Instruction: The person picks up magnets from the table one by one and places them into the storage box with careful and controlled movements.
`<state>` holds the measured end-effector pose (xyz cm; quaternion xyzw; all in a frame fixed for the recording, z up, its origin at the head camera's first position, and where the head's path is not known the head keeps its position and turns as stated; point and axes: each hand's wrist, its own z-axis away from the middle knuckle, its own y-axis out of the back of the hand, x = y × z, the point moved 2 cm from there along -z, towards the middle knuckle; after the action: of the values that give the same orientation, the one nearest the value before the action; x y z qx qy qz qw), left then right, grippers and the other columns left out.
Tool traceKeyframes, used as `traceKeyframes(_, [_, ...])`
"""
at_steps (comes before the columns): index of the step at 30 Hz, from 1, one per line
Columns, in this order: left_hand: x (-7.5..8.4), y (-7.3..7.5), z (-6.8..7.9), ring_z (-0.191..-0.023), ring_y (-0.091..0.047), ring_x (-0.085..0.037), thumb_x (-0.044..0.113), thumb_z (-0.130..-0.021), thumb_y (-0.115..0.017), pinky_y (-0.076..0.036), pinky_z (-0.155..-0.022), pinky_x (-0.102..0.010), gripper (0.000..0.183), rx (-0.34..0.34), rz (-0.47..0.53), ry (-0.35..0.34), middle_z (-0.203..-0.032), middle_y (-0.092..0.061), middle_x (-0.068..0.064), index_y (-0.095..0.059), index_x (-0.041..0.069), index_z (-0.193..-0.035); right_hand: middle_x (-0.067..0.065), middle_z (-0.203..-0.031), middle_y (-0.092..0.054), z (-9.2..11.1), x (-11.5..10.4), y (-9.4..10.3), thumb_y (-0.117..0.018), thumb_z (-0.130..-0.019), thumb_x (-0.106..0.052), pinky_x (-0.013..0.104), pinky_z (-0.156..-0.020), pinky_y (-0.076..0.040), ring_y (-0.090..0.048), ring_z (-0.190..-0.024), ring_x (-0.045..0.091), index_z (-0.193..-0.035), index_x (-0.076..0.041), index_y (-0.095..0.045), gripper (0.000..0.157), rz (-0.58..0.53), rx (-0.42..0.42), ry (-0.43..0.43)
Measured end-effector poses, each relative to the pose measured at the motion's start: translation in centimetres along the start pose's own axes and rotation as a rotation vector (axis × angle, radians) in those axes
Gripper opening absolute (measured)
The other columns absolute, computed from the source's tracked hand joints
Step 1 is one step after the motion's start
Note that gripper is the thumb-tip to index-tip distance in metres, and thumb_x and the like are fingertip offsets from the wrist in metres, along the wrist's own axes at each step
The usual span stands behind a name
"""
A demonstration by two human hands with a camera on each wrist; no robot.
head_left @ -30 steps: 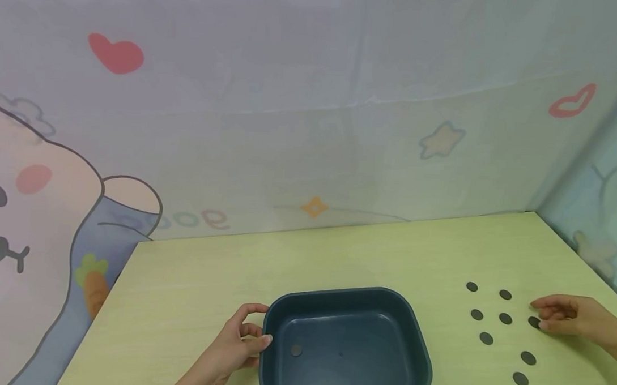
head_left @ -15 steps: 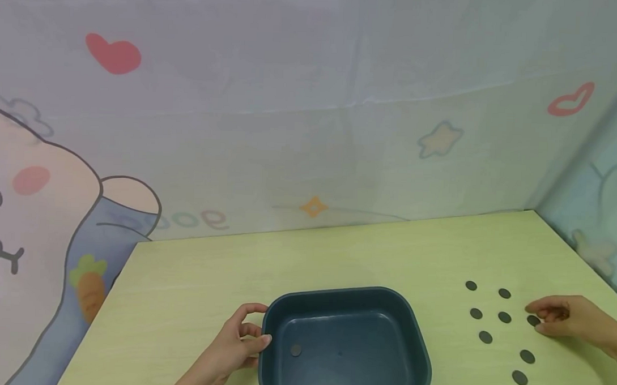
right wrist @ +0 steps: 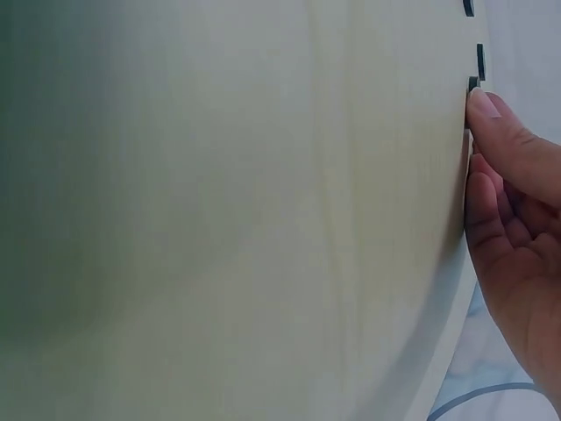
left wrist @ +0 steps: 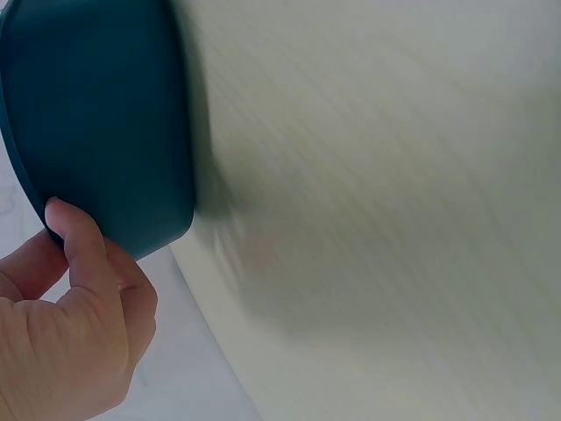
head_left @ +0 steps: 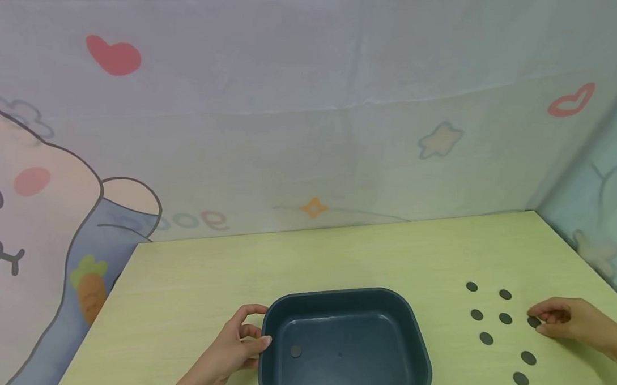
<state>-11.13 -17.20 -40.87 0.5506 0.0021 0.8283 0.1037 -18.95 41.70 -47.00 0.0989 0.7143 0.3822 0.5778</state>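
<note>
A dark blue plastic basin (head_left: 344, 352) stands at the front middle of the table. My left hand (head_left: 231, 345) grips its left rim, the thumb at the edge; in the left wrist view the fingers (left wrist: 83, 241) curl over the rim. Inside the basin lies a small round grey disc (head_left: 295, 350). My right hand (head_left: 576, 323) is at the far right, thumb and index fingertip at opposite edges of a flat black disc (head_left: 533, 321). In the right wrist view the thumb (right wrist: 491, 114) meets that disc's edge, close to the tabletop.
Several more black discs lie spread between the basin and my right hand, among them a far one (head_left: 471, 286) and a near one (head_left: 521, 379). The pale yellow-green table (head_left: 224, 269) ends at a printed cloth backdrop (head_left: 270, 129) behind and to the right.
My right index fingertip has drawn down toward the thumb, closing on the black disc's edges. The left hand and basin have stayed put.
</note>
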Motion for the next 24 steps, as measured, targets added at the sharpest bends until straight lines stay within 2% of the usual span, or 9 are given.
traceKeyframes(3, [0.0, 0.0, 0.0, -0.068, -0.059, -0.016, 0.001, -0.088, -0.062, -0.051, -0.059, -0.031, 0.053, 0.004, 0.000, 0.006, -0.085, -0.050, -0.007, -0.036, 0.010, -0.133, -0.015, -0.082, -0.058, 0.0, 0.0, -0.1, -0.068, -0.079, 0.005, 0.020, -0.056, -0.044, -0.050, -0.067, 0.003, -0.094, 0.009, -0.062, 0.017, 0.002, -0.010, 0.048])
traceKeyframes(7, [0.1, 0.0, 0.2, -0.068, -0.059, -0.017, 0.001, -0.088, -0.061, -0.051, -0.059, -0.031, 0.053, -0.001, 0.004, 0.000, -0.086, -0.050, -0.007, -0.035, 0.010, -0.133, -0.016, -0.085, -0.057, 0.0, 0.0, -0.1, -0.065, -0.082, 0.006, 0.020, -0.057, -0.043, -0.050, -0.069, 0.003, -0.096, 0.014, -0.059, 0.017, -0.012, -0.036, 0.060])
traceKeyframes(13, [0.1, -0.1, 0.2, -0.069, -0.059, -0.017, 0.002, -0.088, -0.062, -0.051, -0.060, -0.031, 0.054, -0.001, 0.000, -0.002, -0.086, -0.050, -0.008, -0.035, 0.010, -0.134, -0.020, -0.088, -0.058, 0.1, 0.1, 0.1, -0.064, -0.081, 0.008, 0.018, -0.059, -0.043, -0.052, -0.071, 0.001, -0.096, 0.007, -0.061, 0.015, 0.027, 0.006, 0.091])
traceKeyframes(17, [0.2, -0.1, 0.2, -0.070, -0.059, -0.017, 0.002, -0.088, -0.062, -0.052, -0.061, -0.031, 0.054, -0.008, -0.001, -0.007, -0.086, -0.050, -0.007, -0.034, 0.010, -0.134, -0.025, -0.090, -0.057, 0.1, 0.0, 0.5, -0.065, -0.083, 0.004, 0.017, -0.061, -0.044, -0.053, -0.074, -0.002, -0.098, 0.012, -0.059, 0.018, 0.054, 0.002, 0.039])
traceKeyframes(24, [0.4, -0.2, 0.3, -0.069, -0.058, -0.016, 0.003, -0.088, -0.061, -0.050, -0.059, -0.029, 0.053, -0.018, -0.002, -0.018, -0.085, -0.049, -0.007, -0.034, 0.009, -0.134, -0.020, -0.088, -0.059, -0.2, -0.7, 1.3, -0.064, -0.085, 0.000, 0.018, -0.062, -0.047, -0.054, -0.074, -0.001, -0.103, 0.019, -0.054, 0.029, 0.056, -0.031, -0.044])
